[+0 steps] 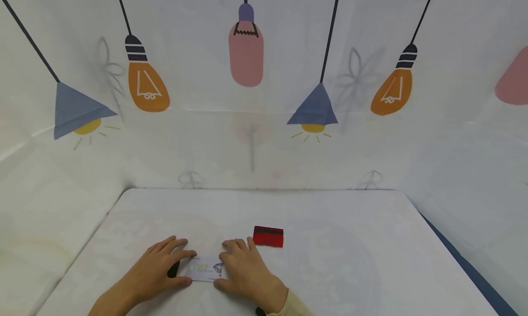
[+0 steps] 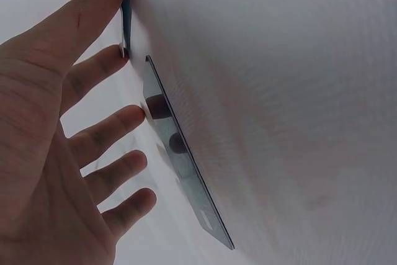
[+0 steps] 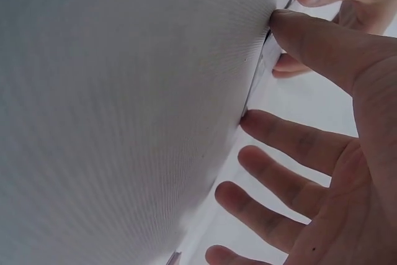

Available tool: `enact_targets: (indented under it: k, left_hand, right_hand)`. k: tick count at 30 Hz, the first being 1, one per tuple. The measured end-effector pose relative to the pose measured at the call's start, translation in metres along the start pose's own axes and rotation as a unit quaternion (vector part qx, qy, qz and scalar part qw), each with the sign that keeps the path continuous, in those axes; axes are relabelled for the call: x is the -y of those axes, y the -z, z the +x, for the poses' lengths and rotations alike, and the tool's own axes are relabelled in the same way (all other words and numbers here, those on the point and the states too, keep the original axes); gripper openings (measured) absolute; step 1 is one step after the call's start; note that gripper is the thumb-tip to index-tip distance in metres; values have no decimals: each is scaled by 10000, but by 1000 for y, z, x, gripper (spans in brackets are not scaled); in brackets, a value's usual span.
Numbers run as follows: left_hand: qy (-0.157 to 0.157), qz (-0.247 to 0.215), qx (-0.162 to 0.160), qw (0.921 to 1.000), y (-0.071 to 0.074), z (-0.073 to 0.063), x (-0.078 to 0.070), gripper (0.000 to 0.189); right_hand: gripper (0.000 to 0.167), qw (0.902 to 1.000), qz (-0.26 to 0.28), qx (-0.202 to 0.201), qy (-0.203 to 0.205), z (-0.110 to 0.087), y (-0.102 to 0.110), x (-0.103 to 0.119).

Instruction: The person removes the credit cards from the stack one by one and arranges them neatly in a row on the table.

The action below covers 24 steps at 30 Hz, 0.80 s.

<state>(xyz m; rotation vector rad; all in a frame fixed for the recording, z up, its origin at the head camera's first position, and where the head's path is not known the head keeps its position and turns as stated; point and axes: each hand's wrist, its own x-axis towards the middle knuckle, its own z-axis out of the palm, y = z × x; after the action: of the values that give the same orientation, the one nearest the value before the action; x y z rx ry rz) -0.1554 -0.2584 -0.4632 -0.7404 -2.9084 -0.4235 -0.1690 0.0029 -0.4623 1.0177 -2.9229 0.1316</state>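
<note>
A white card [image 1: 205, 268] lies on the white table [image 1: 330, 261] between my two hands. My left hand [image 1: 189, 267] pinches its left end between thumb and forefinger. My right hand [image 1: 220, 265] pinches its right end the same way. In the left wrist view the white card [image 2: 126, 23] shows edge-on between the thumb and forefinger of the left hand [image 2: 121, 17]. The other fingers touch a dark card [image 2: 183, 159] lying flat, which the head view shows as a black card [image 1: 173, 270] under that hand. In the right wrist view the right hand [image 3: 263, 66] has its fingers spread on the table.
A red card with a black stripe [image 1: 268, 236] lies just beyond my right hand. Cloth printed with lamps and bulbs [image 1: 247, 54] walls the table at the back and both sides. The table's right edge [image 1: 453, 252] runs off diagonally.
</note>
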Motion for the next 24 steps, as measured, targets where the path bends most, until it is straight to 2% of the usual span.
enact_targets:
  k: [13,18,24]
  left_hand:
    - [-34,-68,-103,9999,-3,-3,3,58]
    - [22,-96,-53,9999,-2,-1,1,58]
    - [19,-76,-177,9998,-1,3,-3,53]
  right_hand:
    - [50,9997,231,21,-80,-1,0,-1]
    - [48,9994,313,-169,-30,-3,0,-4]
    - [45,9976,415,-563,-4,-4,3,-14]
